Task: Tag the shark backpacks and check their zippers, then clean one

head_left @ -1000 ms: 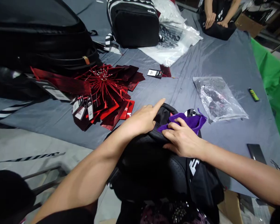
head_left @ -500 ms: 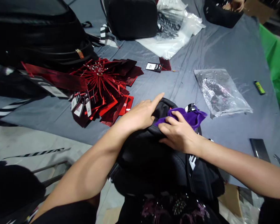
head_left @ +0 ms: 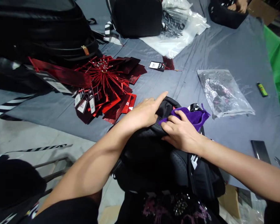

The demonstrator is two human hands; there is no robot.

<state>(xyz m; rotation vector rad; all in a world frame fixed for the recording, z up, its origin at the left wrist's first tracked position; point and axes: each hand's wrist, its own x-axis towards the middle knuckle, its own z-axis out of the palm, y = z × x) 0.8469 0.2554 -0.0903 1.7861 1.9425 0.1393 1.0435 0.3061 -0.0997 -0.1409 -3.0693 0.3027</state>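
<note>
A black backpack (head_left: 151,158) lies across my lap and against the table's edge. My left hand (head_left: 148,112) grips the top edge of the bag, its index finger stretched out and the other fingers curled into the fabric. Bunched at the bag's upper part is a purple cloth (head_left: 193,117). My right hand (head_left: 180,132) presses and holds that cloth against the bag with bent fingers. A black-and-white striped strap piece (head_left: 194,107) sticks out beside the cloth.
Red tags (head_left: 114,102) fan out at the left, before a large black bag (head_left: 44,34). Farther back are another black bag (head_left: 137,18) and white plastic bags (head_left: 177,34). A clear packet (head_left: 224,93), yellow-green lighter (head_left: 262,89) and dark case (head_left: 260,151) lie right. A co-worker's hand (head_left: 241,5) shows at top right.
The view has shifted slightly, so the table's objects appear a little farther right. Both hands keep nearly the same hold, and a corner of the purple cloth now sticks up.
</note>
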